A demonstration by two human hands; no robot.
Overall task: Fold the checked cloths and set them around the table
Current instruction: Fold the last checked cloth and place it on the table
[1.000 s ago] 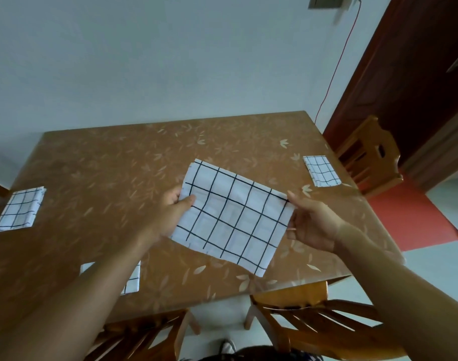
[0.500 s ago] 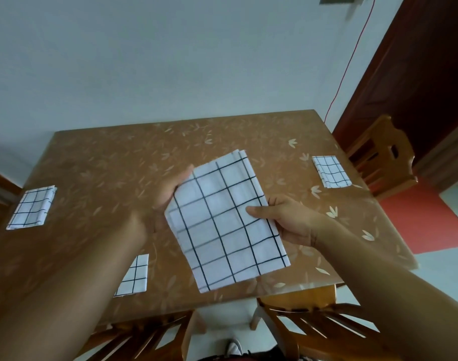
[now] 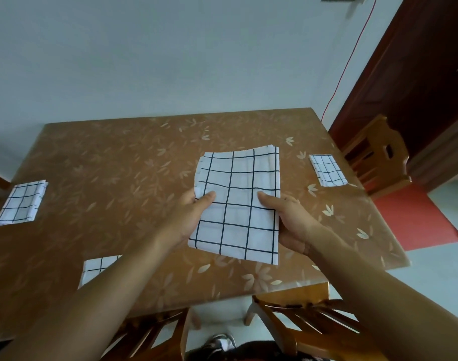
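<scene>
Holding the folded checked cloth (image 3: 238,204) over the middle-right part of the table (image 3: 118,157), we had it face up and roughly level; whether its underside touched the tabletop we could not tell; our left hand (image 3: 188,217) pinched its left edge, thumb pressed on top and fingers hidden beneath; our right hand (image 3: 290,220) pinched its right edge the same way, thumb lying across the top face and fingers curled under; the fabric was white with a dark grid, and its stacked layers showed at the far left corner; three more folded cloths lay flat on the table; the left cloth (image 3: 20,203) sat by the left edge; the right cloth (image 3: 327,170) sat by the right edge, well apart from the one we held; the near cloth (image 3: 99,267) lay by the near edge, partly hidden under our left forearm; the table had a brown covering printed with pale flowers; a wooden chair (image 3: 376,155) stood just beyond the right edge, beside a dark red door (image 3: 418,61); two near chairs (image 3: 300,316) stood at the near edge below our arms; a red wire (image 3: 350,56) ran down the pale wall behind the far right corner; a red mat (image 3: 415,217) lay on the floor to the right.
</scene>
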